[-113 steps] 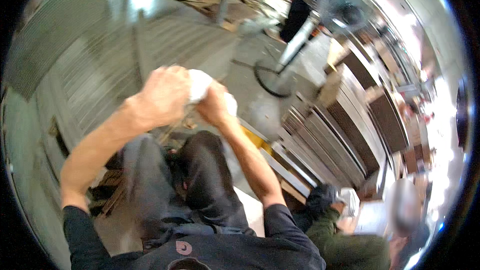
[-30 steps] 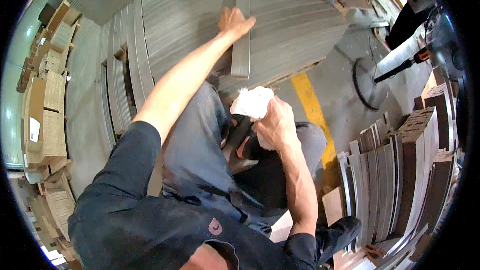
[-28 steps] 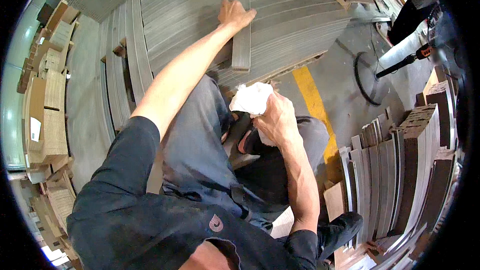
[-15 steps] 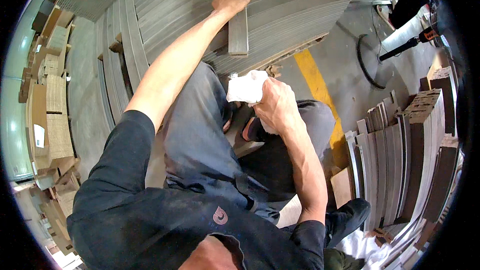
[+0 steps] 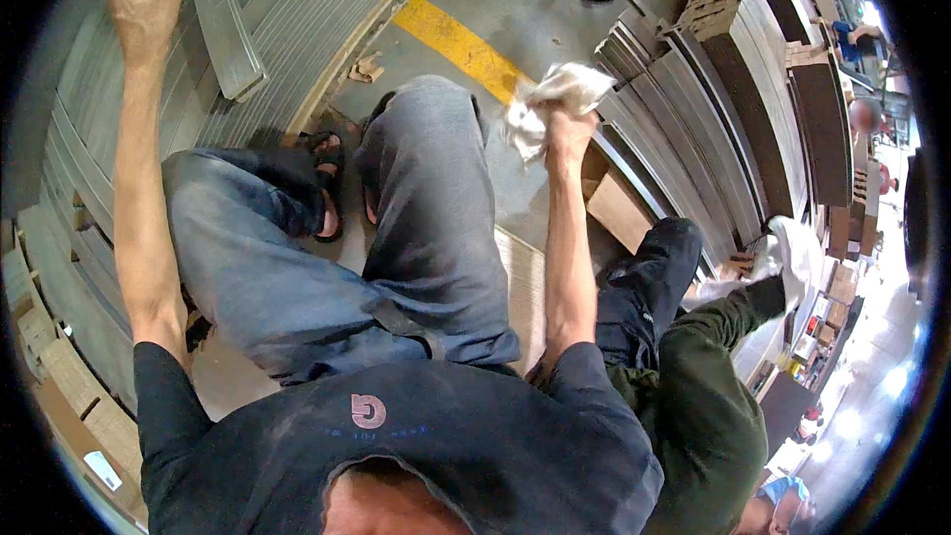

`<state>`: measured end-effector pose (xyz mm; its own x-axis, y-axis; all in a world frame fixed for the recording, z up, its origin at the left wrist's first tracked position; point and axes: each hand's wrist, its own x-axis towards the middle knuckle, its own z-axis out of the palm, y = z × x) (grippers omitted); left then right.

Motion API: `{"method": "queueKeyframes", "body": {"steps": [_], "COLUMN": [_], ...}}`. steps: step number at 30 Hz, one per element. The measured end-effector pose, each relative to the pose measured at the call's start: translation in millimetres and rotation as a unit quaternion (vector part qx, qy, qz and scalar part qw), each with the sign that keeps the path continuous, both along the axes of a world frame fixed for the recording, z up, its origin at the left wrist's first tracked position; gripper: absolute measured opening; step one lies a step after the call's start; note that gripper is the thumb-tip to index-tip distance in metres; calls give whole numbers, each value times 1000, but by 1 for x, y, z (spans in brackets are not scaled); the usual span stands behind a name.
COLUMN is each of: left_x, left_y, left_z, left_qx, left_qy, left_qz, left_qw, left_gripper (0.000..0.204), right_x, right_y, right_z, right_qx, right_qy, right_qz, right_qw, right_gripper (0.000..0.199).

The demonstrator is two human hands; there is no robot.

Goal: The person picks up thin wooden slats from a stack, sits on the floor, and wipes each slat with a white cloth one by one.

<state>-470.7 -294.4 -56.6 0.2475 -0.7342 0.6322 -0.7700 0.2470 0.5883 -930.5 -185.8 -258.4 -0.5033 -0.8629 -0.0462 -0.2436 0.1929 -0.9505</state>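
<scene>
My right hand [image 5: 572, 134] grips a crumpled white cloth [image 5: 555, 99] and holds it to the right of my knees. At the upper left, my left hand [image 5: 147, 15] is raised over the stack of long grey boards [image 5: 327, 15], its thumb and fingers apart. Its fingertips reach the picture's edge. One loose grey board [image 5: 226, 30] lies on top of that stack, just right of my left hand, its near end toward me.
Beside me on the right sits a co-worker in a dark green sleeve [image 5: 708, 406], with white cloth or a glove near their hand. More grey boards [image 5: 684, 109] are stacked at the right. A yellow stripe [image 5: 456, 45] crosses the floor. Cardboard [image 5: 89, 416] lies at lower left.
My left hand has let go of the loose board and moved left. My right hand has carried the white cloth rightward from between my knees. The whole view has turned to the right.
</scene>
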Motion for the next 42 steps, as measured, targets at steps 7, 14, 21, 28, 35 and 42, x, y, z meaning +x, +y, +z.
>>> {"method": "queueKeyframes", "body": {"steps": [7,14,21,28,35,42], "left_x": [-19,-12,-33,-111,-104,-119], "left_y": [18,19,24,15,15,20], "left_z": [-11,-21,-18,-53,-2,-16], "left_qx": [56,104,148,332,262,242], "left_qy": [9,-10,46,226,504,424], "left_qz": [-59,-80,-149,-374,-519,-441], "left_qw": [997,991,977,836,639,753], "left_gripper": [30,34,27,67,52,46], "right_x": [-102,-136,-87,119,163,141], "right_y": [31,1,-42,-110,-106,-105], "right_z": [-105,-118,-94,113,215,198], "right_qx": [188,274,81,-167,-177,-123], "right_qy": [485,580,525,345,-71,-410], "right_qz": [49,123,176,330,453,180], "right_qw": [852,757,829,863,871,886], "right_gripper": [40,48,29,36,40,31]}}
